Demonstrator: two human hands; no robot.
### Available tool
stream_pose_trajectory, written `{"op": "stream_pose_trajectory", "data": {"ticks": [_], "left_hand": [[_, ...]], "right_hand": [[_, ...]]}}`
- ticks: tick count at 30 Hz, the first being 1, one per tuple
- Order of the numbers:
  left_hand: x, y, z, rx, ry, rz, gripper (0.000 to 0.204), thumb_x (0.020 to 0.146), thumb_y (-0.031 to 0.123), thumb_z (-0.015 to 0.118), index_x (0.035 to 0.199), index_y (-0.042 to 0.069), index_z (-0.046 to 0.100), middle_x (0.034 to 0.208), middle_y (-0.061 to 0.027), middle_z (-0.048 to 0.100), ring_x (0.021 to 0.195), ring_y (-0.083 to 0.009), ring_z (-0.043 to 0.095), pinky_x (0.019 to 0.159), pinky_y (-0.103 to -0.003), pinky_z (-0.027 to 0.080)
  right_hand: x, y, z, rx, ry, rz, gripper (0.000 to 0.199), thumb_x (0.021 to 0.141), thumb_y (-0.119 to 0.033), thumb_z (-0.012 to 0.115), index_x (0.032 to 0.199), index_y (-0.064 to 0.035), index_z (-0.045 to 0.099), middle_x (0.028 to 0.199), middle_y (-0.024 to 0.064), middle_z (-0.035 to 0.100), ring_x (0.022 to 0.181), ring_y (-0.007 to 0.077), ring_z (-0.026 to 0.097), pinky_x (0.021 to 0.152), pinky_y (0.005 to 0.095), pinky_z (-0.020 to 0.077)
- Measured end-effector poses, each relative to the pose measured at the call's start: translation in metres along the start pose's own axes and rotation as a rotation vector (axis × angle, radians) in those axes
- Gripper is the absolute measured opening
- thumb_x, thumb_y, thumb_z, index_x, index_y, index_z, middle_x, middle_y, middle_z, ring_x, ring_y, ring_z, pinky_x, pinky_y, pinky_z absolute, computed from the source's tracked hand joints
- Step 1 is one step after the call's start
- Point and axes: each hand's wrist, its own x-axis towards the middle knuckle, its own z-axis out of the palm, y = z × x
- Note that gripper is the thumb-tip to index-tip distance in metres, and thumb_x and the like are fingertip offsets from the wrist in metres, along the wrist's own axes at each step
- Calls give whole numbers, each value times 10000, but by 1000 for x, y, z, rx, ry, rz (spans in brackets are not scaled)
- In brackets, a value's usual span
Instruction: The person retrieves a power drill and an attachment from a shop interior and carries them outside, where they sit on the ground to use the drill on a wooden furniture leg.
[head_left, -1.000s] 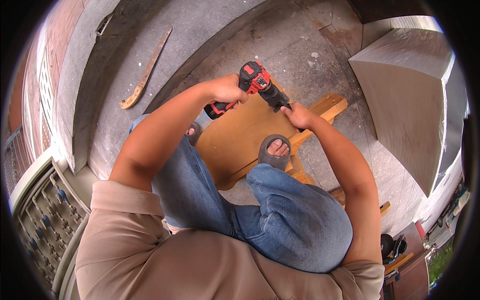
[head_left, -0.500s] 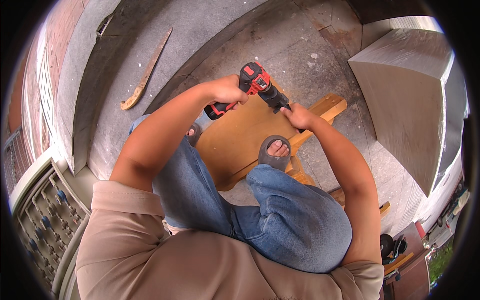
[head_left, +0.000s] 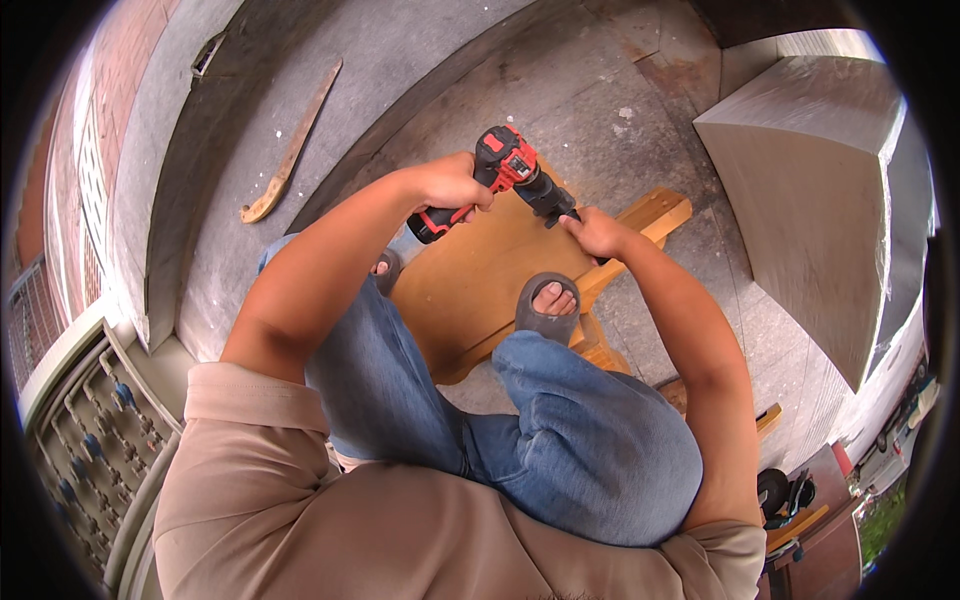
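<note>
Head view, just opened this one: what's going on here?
The person's left grip holds a red and black power drill, and the right grip is on its black side handle, above a yellowish wooden piece. Whether the drill touches the wood can't be told. A wooden-handled blade lies on the grey ledge to the left.
</note>
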Motion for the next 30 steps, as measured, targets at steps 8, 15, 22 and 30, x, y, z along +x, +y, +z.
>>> {"op": "stream_pose_trajectory", "data": {"ticks": [8, 15, 22, 30], "left_hand": [[-6, 10, 0, -161, -21, 35, 251, 880, 174, 768, 1045, 34, 641, 940, -71, 716, 772, -148, 698, 720, -309, 556], [1, 17, 2, -223, -104, 45, 127, 848, 80, 693, 939, 31, 620, 843, -74, 687, 680, -157, 677, 632, -318, 571], [1, 20, 4, -141, -36, 44, 103, 773, 15, 646, 858, 38, 593, 700, -65, 629, 582, -152, 623, 541, -328, 522], [7, 15, 3, -110, -26, 54, 112, 754, 0, 631, 853, 26, 586, 682, -77, 623, 569, -163, 617, 533, -335, 516]], "right_hand": [[-1, 5, 1, 33, 17, -4, 435, 1085, -358, 510, 1065, 69, 594, 645, 131, 620, 461, 255, 629, 460, 417, 502], [2, 8, 1, 57, -6, -22, 434, 1083, -354, 512, 1082, 73, 590, 646, 130, 614, 457, 251, 622, 460, 416, 504], [1, 7, 1, 41, 8, -28, 419, 1080, -347, 511, 1058, 63, 597, 668, 134, 615, 468, 255, 630, 469, 413, 516], [4, 10, 1, 30, 4, -10, 418, 1076, -353, 520, 1028, 54, 600, 670, 149, 630, 472, 265, 643, 474, 418, 529]]}}
